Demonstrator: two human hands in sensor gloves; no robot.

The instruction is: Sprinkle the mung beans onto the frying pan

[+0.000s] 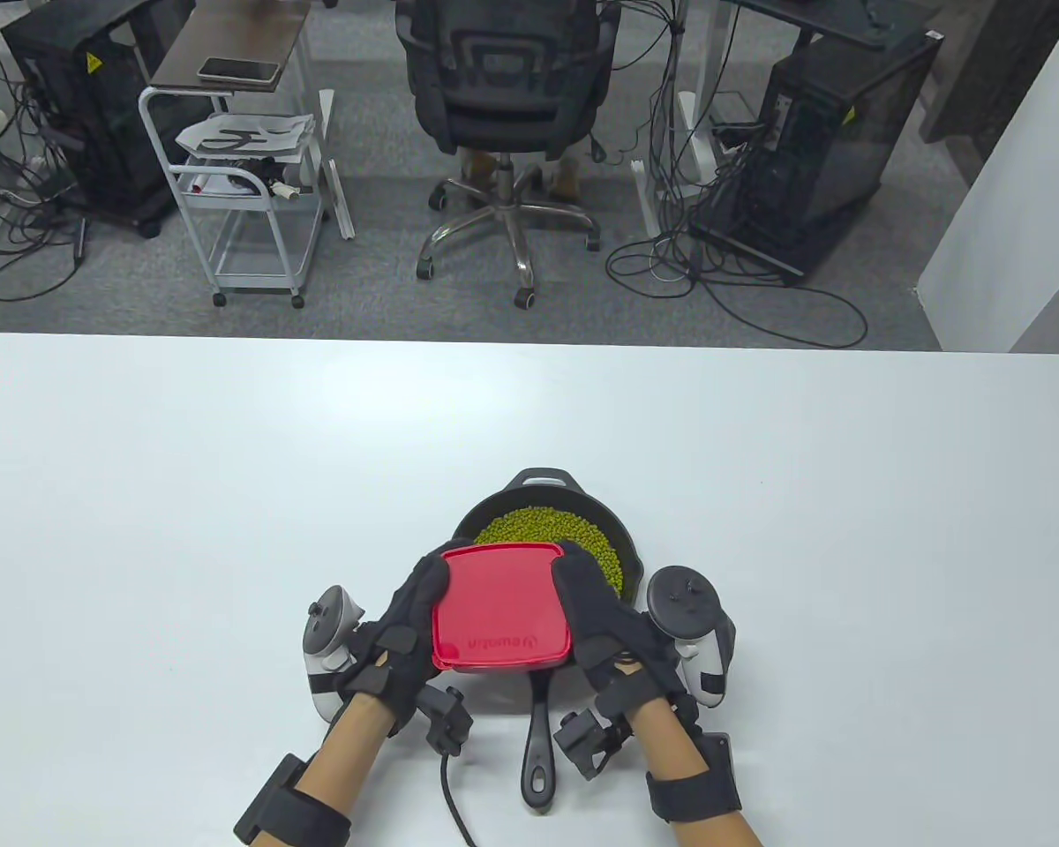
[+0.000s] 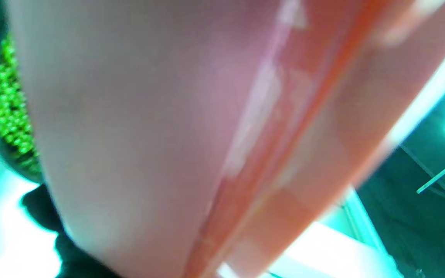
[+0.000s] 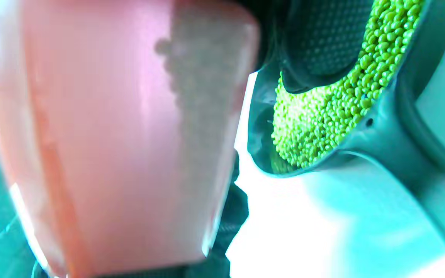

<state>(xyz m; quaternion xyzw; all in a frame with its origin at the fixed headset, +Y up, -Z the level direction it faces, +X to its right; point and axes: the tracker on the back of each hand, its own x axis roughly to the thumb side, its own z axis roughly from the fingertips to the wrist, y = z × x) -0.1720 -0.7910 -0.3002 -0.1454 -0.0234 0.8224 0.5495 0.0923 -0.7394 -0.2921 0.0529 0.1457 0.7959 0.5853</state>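
On the left, our left hand (image 1: 410,618) presses its fingers flat against the left side of the red plastic container (image 1: 500,607), and that grip is closed around the box rather than pinching it. The left wrist view is filled by the container's pink-red wall, with a strip of green beans at its left edge, so we cannot tell from there how each finger lies.

In the middle, we hold the container bottom-up, just above the near part of the black cast-iron frying pan (image 1: 529,483), which stands on the white surface (image 1: 141,494). The mung beans (image 1: 543,531) already cover much of the pan floor beyond the box. Whether any beans remain inside we cannot tell; we judge the pour to be nearly finished.

To finish it well, we keep the box over the pan and well inside the rim, tilt its mouth toward the thinner patches, and shake lightly so the last beans scatter and do not drop in one heap. We keep clear of the pan handle (image 1: 538,750), which points toward us.

On the right, our right hand (image 1: 604,622) mirrors the left, its grip wrapped on the container's right side; equal pressure from both sides should stop the smooth plastic slipping.
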